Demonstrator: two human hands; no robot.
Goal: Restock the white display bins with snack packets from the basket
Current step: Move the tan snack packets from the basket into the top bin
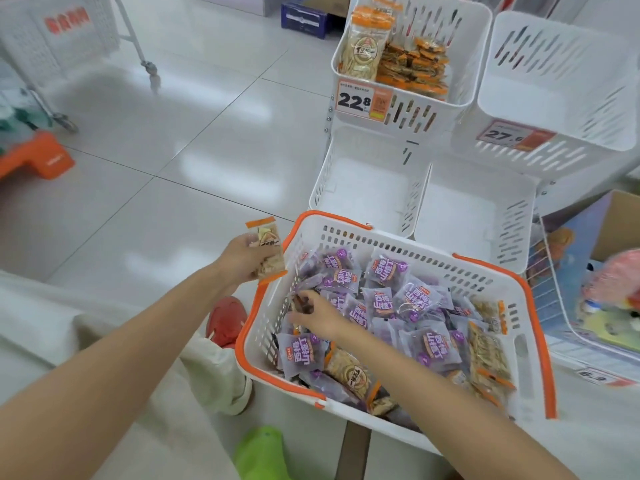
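A white basket with orange handles [349, 223] sits low in front of me, full of purple snack packets [424, 301] and some orange-edged clear packets [490, 355]. My left hand [242, 259] is just left of the basket's rim, shut on a small stack of orange-edged packets [268, 249]. My right hand [311, 315] is inside the basket at its left side, fingers pinched on a small dark packet among the purple ones. The upper left white display bin [474, 53] holds orange-edged packets. The other white bins [367, 188] hold nothing.
An upper right bin [561, 64] carries a 27.6 price tag; the upper left one shows 22.8. A wire rack with toys [595, 306] stands at the right. A white trolley [62, 39] and an orange stool [38, 157] are at the far left on the tiled floor.
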